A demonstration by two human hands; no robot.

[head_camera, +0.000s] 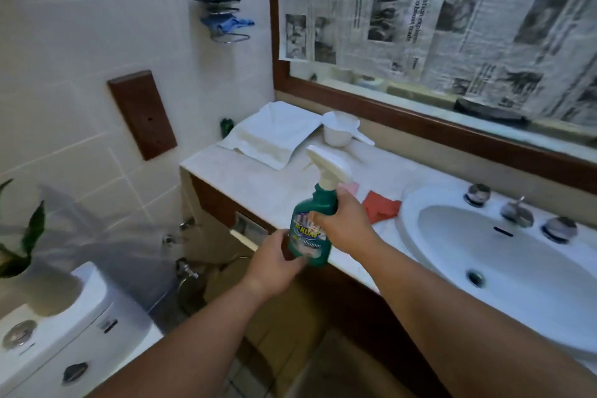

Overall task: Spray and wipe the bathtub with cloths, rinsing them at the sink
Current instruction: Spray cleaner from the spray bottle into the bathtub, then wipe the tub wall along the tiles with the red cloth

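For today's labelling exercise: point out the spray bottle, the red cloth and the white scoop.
spray bottle (319, 200), head view, green shoulder below the neck.
red cloth (382, 205), head view, its flat middle.
white scoop (337, 134), head view, outer cup wall.

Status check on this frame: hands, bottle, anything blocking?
Left hand grips spray bottle low; right hand grips it below the trigger. Bottle roughly upright. Red cloth lies on counter beside sink. Nothing blocking.

Past the spray bottle (310, 236) gripped in my left hand (274, 260) and right hand (347, 224), bare tabletop (255, 178) lies open toward eleven o'clock, as far as the folded towel (274, 136) and white scoop (337, 131) at twelve. At two o'clock a red cloth (381, 205) lies just beside the sink (410, 220) rim; at eight the toilet cistern (80, 317) and plant (32, 229) stand in the way.
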